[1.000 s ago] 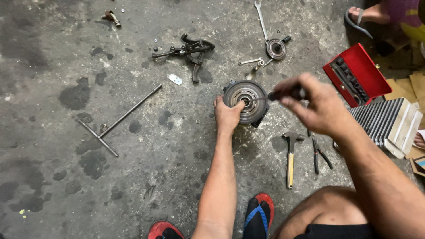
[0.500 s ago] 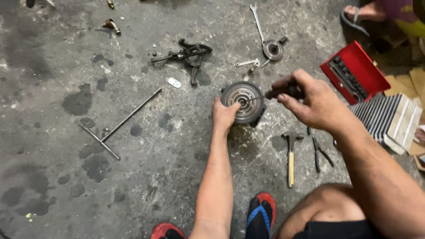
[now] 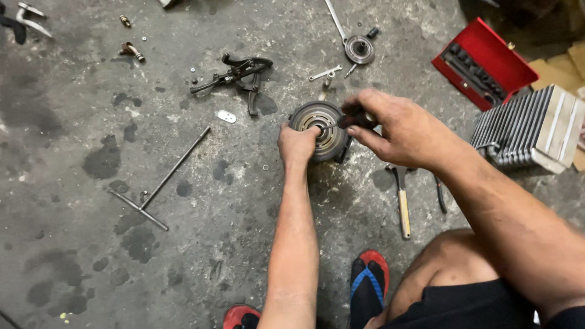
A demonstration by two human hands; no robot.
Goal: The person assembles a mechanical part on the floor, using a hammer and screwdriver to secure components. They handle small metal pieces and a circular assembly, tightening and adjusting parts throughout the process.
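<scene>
The round pulley-like unit (image 3: 321, 130) is standing on the stained concrete floor (image 3: 73, 244), face up, just in front of the person's feet. The left hand (image 3: 297, 145) is resting on its near rim, fingers curled and pressed together against the edge, steadying it. The right hand (image 3: 399, 131) is closing its fingers around the dark handle of a screwdriver-type tool (image 3: 353, 120), whose thin shaft is pointing into the unit's centre hub. Judging from this, work at the hub is in progress: the front plate is sitting in place and nothing appears lifted off the unit yet, so removal is judged as not completed. A puller (image 3: 237, 73), a T-handle wrench (image 3: 159, 183), a hammer (image 3: 402, 201), pliers (image 3: 440, 194) and a second smaller disc (image 3: 359, 49) are lying apart on the floor, untouched. Containers: the red case (image 3: 487, 61) is lying open, well apart to the right, holding a row of dark sockets; whether any slot is vacant cannot be told. A finned metal block (image 3: 527, 128) is lying beside it
</scene>
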